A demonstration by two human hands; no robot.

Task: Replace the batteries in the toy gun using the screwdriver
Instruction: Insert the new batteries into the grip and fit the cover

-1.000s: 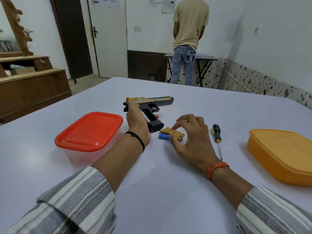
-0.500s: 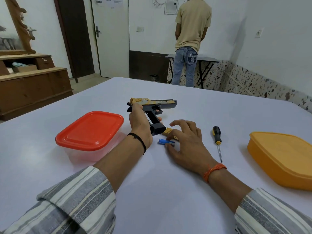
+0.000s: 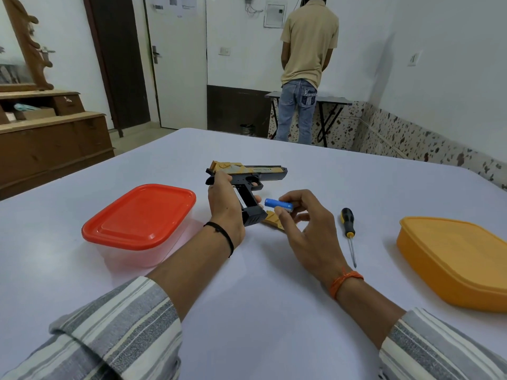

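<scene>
Battery [image 3: 278,204] pinched, toy gun [image 3: 247,178] gripped

Grey-wht striped sleeves [image 3: 123,325], wrist bands

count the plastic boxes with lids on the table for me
2. The red-lidded box sits left of the left hand; the orange box sits at the table's right edge, beyond the screwdriver. Part of the orange box runs out of frame.

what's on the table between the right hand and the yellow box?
Only the screwdriver, lying flat with its tip toward the camera, apart from both the right hand and the yellow box. Head view shows it.
</scene>
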